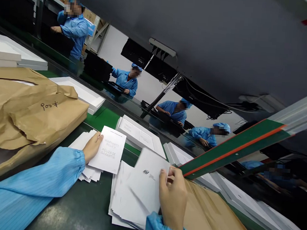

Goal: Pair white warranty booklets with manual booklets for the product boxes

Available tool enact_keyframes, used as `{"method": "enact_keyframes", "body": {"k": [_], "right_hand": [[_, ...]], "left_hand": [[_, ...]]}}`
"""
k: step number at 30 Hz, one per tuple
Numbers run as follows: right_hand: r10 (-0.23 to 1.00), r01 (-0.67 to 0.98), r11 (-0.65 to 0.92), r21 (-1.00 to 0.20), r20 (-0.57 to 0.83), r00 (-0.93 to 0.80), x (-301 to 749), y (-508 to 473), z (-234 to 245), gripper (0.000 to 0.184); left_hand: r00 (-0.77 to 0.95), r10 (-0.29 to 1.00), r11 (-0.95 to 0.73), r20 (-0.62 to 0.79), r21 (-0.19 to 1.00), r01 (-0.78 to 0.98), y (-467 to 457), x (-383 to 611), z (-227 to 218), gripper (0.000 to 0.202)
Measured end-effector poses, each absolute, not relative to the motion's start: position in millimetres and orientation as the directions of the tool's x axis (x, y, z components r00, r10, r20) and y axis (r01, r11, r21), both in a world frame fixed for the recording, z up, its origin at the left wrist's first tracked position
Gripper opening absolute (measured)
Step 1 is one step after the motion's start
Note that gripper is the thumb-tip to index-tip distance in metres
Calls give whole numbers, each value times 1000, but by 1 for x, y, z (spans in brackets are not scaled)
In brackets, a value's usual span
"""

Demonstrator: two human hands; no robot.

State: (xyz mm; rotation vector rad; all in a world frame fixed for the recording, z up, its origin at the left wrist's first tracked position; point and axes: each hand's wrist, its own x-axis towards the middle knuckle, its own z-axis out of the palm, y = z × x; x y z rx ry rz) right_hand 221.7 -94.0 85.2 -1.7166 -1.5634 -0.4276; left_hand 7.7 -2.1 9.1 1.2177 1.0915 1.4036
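My left hand [92, 148] is closed on the left edge of a white warranty booklet [109, 150], its printed cover facing me. Beneath and behind it lies a loose stack of white booklets [81, 140]. My right hand [174, 197] pinches the right edge of another white booklet [150, 176] with a small dark logo. That booklet is lifted at an angle over a pile of white booklets [122, 200] on the dark green table [84, 204]. Both sleeves are blue.
A torn brown paper package [50, 115] sits at left, and brown paper [207, 210] lies at right. White box trays [141, 133] line the green conveyor [104, 118] beyond. A green post [235, 148] slants across the right. Several co-workers in blue [127, 80] are across the line.
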Motion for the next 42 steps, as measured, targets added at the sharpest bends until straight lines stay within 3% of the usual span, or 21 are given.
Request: {"method": "enact_keyframes", "body": {"k": [3, 7, 11, 14, 17, 19, 21, 24, 26, 30, 35, 38, 42], "right_hand": [[510, 950, 220, -219, 856, 79, 192, -102, 82, 4], [632, 887, 433, -162, 756, -170, 160, -99, 57, 11], [708, 847, 514, -138, 626, -328, 150, -96, 44, 35], [727, 823, 546, -159, 579, -370, 155, -95, 49, 34], [752, 839, 459, -293, 631, -191, 172, -88, 56, 31], [805, 800, 332, -499, 592, 36, 187, -81, 58, 43], [915, 627, 221, -747, 382, 132, 201, -75, 58, 50], [991, 276, 46, -960, 11, -130, 211, -70, 54, 41], [966, 147, -23, -989, -60, -252, 209, -70, 50, 37], [997, 3, -4, -1000, -4, -83, 201, -68, 41, 39], [996, -88, 65, -994, 60, 59, 199, -64, 35, 45], [994, -83, 75, -994, 68, 84, 196, -65, 31, 43], [993, -157, 27, -987, 9, 114, 191, -67, 24, 41]], "left_hand": [[6, 980, -197, 200, 970, -141, -20, 19, 20, 24], [141, 957, -196, 253, 924, -329, -46, 31, 39, 21], [211, 931, -175, 299, 869, -463, -52, 35, 45, 34], [223, 925, -176, 307, 868, -465, -46, 33, 43, 38], [217, 929, -190, 301, 888, -419, -39, 27, 41, 35], [218, 930, -189, 295, 895, -403, -34, 23, 40, 35], [216, 931, -185, 293, 893, -411, -29, 19, 40, 36], [177, 947, -170, 270, 883, -437, -23, 15, 39, 38], [189, 956, -104, 223, 864, -492, -21, 15, 36, 40], [438, 880, 122, 183, 804, -582, -21, 15, 28, 50], [696, 716, 279, 43, 897, -342, -28, 16, 21, 58], [689, 724, 240, 22, 929, -282, -28, 18, 18, 53], [542, 834, 58, 103, 961, -272, -25, 19, 17, 47]]}}
